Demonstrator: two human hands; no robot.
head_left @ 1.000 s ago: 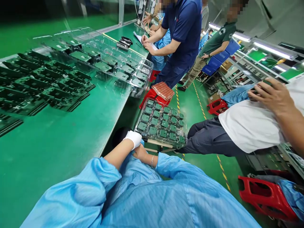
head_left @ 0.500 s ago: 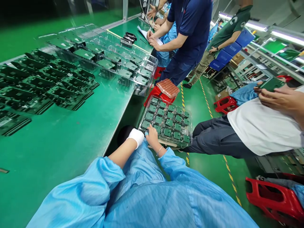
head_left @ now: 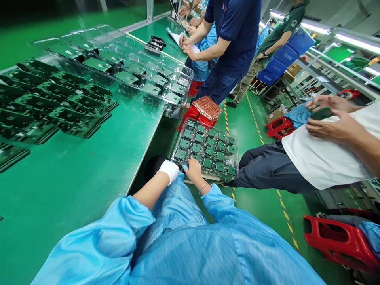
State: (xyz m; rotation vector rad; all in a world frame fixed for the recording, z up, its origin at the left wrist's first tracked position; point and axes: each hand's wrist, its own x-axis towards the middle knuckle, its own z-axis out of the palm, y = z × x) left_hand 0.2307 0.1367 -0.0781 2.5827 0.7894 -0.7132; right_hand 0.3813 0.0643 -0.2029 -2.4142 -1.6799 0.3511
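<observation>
A clear plastic tray (head_left: pixel 214 175) holds rows of small green circuit boards (head_left: pixel 209 151) in its pockets, beyond my knees. At its near-left corner is my left hand (head_left: pixel 170 171) in a white glove, its fingers hidden behind the glove. My right hand (head_left: pixel 194 170), bare apart from a blue finger cover, reaches over the tray's near edge. Its thumb and forefinger are apart, the forefinger by a circuit board (head_left: pixel 195 159) in the front row. That board is partly covered by the hand, and I see nothing held.
On the green table (head_left: pixel 113 158) at left stand many upright boards (head_left: pixel 59 101) and another filled clear tray (head_left: pixel 130 77). Red stools (head_left: pixel 338 241) stand around. A person in white (head_left: pixel 326 150) is close on the right; another in navy (head_left: pixel 234 35) writes at the table's far end.
My right hand has shifted slightly right along the tray's front row. My left hand stays by the corner. The view has turned a little, and the person in white has moved their hands.
</observation>
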